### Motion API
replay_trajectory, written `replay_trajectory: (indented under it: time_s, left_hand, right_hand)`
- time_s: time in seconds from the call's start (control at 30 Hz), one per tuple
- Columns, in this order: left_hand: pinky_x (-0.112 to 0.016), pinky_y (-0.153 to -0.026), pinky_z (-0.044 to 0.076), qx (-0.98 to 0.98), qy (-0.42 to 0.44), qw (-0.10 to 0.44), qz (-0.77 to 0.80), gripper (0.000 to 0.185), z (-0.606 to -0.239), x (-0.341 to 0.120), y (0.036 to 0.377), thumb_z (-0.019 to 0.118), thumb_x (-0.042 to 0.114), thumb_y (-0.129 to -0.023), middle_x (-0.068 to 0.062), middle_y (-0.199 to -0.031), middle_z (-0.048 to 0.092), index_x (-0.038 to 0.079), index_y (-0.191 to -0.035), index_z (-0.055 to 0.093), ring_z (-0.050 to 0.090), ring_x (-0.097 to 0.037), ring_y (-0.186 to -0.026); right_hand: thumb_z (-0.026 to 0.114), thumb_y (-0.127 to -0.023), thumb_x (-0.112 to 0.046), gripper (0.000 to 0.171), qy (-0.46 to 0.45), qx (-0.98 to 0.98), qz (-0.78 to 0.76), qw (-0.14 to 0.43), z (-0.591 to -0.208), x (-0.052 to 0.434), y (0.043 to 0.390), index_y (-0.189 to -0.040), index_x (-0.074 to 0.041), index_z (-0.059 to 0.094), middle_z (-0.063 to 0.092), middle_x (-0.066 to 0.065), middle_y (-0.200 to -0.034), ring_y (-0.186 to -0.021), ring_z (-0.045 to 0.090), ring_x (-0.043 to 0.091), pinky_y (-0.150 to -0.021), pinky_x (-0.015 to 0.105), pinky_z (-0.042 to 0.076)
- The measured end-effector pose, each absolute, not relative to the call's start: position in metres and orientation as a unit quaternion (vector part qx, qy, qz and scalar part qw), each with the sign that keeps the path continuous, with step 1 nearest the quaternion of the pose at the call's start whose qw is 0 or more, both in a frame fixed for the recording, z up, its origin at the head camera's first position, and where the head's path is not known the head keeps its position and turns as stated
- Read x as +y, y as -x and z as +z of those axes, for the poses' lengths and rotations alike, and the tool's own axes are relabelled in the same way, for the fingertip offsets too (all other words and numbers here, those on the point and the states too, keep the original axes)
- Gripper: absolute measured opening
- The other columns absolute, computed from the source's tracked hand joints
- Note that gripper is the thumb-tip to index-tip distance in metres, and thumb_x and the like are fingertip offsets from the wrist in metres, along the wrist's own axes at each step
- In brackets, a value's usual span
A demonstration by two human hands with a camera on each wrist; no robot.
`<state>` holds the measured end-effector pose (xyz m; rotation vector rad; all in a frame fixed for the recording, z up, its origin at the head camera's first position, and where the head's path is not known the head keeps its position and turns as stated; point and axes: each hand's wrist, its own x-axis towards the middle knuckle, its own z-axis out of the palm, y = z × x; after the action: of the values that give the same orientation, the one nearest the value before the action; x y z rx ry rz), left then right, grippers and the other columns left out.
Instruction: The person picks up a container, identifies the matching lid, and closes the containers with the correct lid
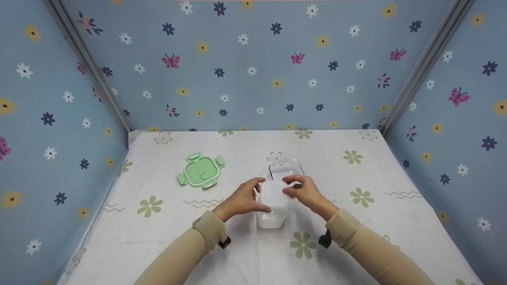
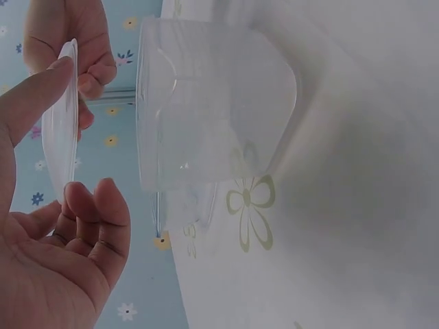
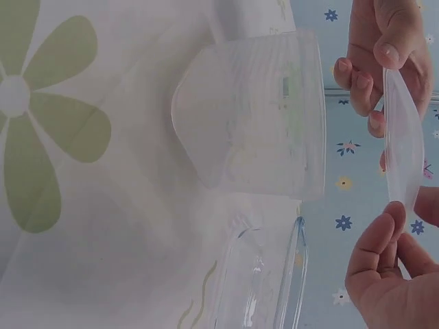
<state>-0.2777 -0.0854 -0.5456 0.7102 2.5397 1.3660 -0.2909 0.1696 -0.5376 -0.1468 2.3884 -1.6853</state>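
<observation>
I am looking down at a table under a white cloth [image 1: 222, 245] printed with pale green flowers, boxed in on three sides by blue walls [image 1: 253, 79] patterned with flowers and butterflies. My landmark is the frosted plastic tub [image 1: 271, 218], standing upright and open on the cloth near the middle of the table. Just behind it a clear glass dish [image 1: 286, 168] is sitting on the cloth, and well off to the left of the tub a green clip lid [image 1: 201, 171] is lying flat.

Both forearms, in tan sleeves, are reaching in from the near edge and angling toward each other over the tub. The hands are meeting above its open mouth, holding a translucent lid [image 1: 274, 194] level and clear of the rim; both wrist views are showing a gap between lid [image 2: 60, 123] and tub [image 2: 212, 110].

My left hand [image 1: 242, 200] is pinching the lid's left edge between thumb and curled fingers [image 2: 96, 212]. My right hand [image 1: 305, 193] is pinching the right edge the same way, fingertips [image 3: 381, 229] curled against the lid [image 3: 405, 137], neither palm touching the tub [image 3: 254, 116].
</observation>
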Motion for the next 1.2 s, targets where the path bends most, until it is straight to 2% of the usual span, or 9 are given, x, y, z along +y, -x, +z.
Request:
replay_trajectory:
  time_s: [0.07,0.3,0.4,0.57,0.8,1.03,1.2]
  left_hand:
    - [-0.024,-0.072,0.046,0.852,-0.239,0.086,0.457,0.095,-0.546,-0.086,0.277,0.101,0.026,-0.076,-0.01,-0.113,0.062,-0.002,-0.152,0.052,0.051,-0.011,-0.079]
    - [-0.029,-0.079,0.048,0.858,-0.234,0.086,0.449,0.092,-0.549,-0.088,0.274,0.1,0.032,-0.077,-0.014,-0.12,0.063,0.001,-0.15,0.053,0.053,-0.015,-0.089]
    - [-0.031,-0.084,0.049,0.86,-0.236,0.078,0.445,0.09,-0.552,-0.089,0.272,0.1,0.034,-0.077,-0.014,-0.125,0.061,0.001,-0.148,0.055,0.053,-0.016,-0.095]
    - [-0.035,-0.09,0.05,0.86,-0.239,0.07,0.446,0.087,-0.554,-0.089,0.27,0.1,0.036,-0.077,-0.014,-0.13,0.06,0.002,-0.145,0.058,0.055,-0.02,-0.103]
    - [-0.037,-0.092,0.051,0.861,-0.244,0.066,0.441,0.087,-0.557,-0.09,0.269,0.1,0.037,-0.076,-0.01,-0.128,0.062,0.001,-0.143,0.059,0.058,-0.024,-0.108]
    - [-0.042,-0.099,0.051,0.856,-0.244,0.071,0.451,0.085,-0.559,-0.091,0.266,0.1,0.04,-0.076,-0.009,-0.132,0.063,0.004,-0.141,0.059,0.059,-0.026,-0.115]
    - [-0.046,-0.103,0.052,0.857,-0.25,0.067,0.446,0.086,-0.563,-0.094,0.265,0.099,0.041,-0.076,-0.011,-0.134,0.064,0.003,-0.142,0.059,0.06,-0.03,-0.12]
  right_hand:
    - [0.079,-0.093,-0.002,0.04,0.074,0.815,-0.564,0.108,-0.537,0.171,0.29,-0.133,0.001,0.072,0.068,0.022,-0.131,-0.087,0.065,0.015,-0.075,0.022,0.056]
    - [0.087,-0.089,-0.008,0.054,0.185,0.838,-0.504,0.092,-0.54,0.177,0.287,-0.138,0.003,0.068,0.065,0.016,-0.123,-0.087,0.06,0.016,-0.075,0.023,0.053]
    - [0.092,-0.085,-0.015,0.066,0.236,0.848,-0.468,0.081,-0.541,0.179,0.286,-0.142,0.005,0.065,0.063,0.018,-0.127,-0.091,0.06,0.018,-0.08,0.032,0.057]
    - [0.099,-0.079,-0.026,0.088,0.278,0.86,-0.42,0.086,-0.542,0.18,0.284,-0.15,0.006,0.058,0.058,0.02,-0.133,-0.1,0.058,0.022,-0.088,0.047,0.058]
    - [0.101,-0.077,-0.027,0.093,0.287,0.865,-0.399,0.106,-0.542,0.182,0.281,-0.152,0.004,0.056,0.055,0.016,-0.135,-0.106,0.057,0.031,-0.091,0.043,0.056]
    - [0.1,-0.077,-0.029,0.092,0.302,0.862,-0.394,0.103,-0.545,0.182,0.281,-0.152,0.002,0.057,0.062,0.014,-0.139,-0.109,0.058,0.023,-0.094,0.037,0.055]
    - [0.1,-0.077,-0.029,0.09,0.313,0.858,-0.396,0.091,-0.55,0.183,0.282,-0.151,0.002,0.058,0.066,0.015,-0.14,-0.111,0.062,0.025,-0.093,0.034,0.056]
